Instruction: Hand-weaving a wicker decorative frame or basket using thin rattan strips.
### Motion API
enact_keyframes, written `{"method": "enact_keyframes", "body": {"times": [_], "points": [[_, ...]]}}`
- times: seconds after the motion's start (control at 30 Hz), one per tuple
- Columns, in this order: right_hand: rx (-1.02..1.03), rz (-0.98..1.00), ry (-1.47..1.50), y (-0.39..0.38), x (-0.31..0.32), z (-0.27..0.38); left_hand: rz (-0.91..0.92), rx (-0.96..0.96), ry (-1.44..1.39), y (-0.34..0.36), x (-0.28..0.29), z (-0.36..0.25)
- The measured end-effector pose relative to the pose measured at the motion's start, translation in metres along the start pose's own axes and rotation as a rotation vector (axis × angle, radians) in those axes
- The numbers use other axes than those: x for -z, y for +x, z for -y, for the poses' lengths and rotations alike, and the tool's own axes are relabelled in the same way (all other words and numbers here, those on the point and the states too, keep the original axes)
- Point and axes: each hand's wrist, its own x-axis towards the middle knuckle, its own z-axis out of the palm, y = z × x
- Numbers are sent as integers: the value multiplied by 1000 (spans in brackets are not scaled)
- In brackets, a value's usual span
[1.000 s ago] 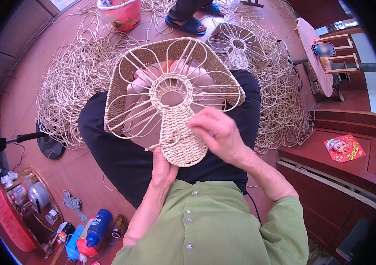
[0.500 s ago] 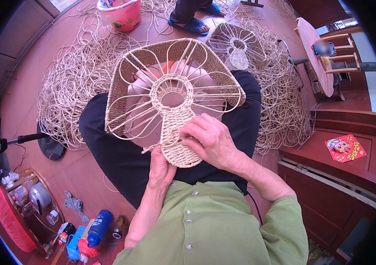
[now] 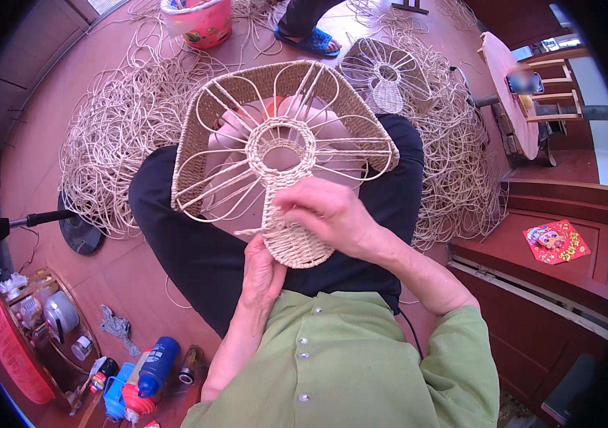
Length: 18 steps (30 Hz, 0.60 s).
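A woven wicker frame (image 3: 184, 135) rests across my lap, with a braided rim, spoke-like looped strands, a woven ring (image 3: 250, 153) round an open middle and a densely woven, pear-shaped panel (image 3: 297, 251) running toward me. My left hand (image 3: 260, 269) grips that panel's lower left edge, fingers partly hidden beneath it. A short strand end (image 3: 248, 232) sticks out to the left just above my thumb. Over the panel's narrow part, my right hand (image 3: 336, 217) is curled with fingers bent together, slightly blurred. Whether it pinches a strand does not show.
Heaps of loose cord (image 3: 115, 143) lie left and right. A second woven frame (image 3: 387, 89) stands ahead, near another person's slippered foot (image 3: 315, 43) and a red bucket (image 3: 210, 28). Bottles (image 3: 158, 367) and a red basket (image 3: 11, 349) are at lower left.
My right hand has lifted slightly and shifted a little up the panel, its fingers now off the strand loop they touched. My left hand keeps its grip. The other person's feet have shifted.
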Motion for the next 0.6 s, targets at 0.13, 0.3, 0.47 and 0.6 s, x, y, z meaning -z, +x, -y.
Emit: {"method": "enact_keyframes", "body": {"times": [0.13, 0.3, 0.47, 0.6], "points": [[-68, -74, -167, -12, 17, 1, 31, -60, 112, 10, -17, -4], [68, -9, -338, -22, 12, 6, 45, -54, 147, 10, -16, 1], [95, 10, -426, -25, 9, 10, -27, 54, -6, 12, -10, 8], [104, 20, -441, -29, 9, 10, -30, 139, -108, 14, -11, 7]]}}
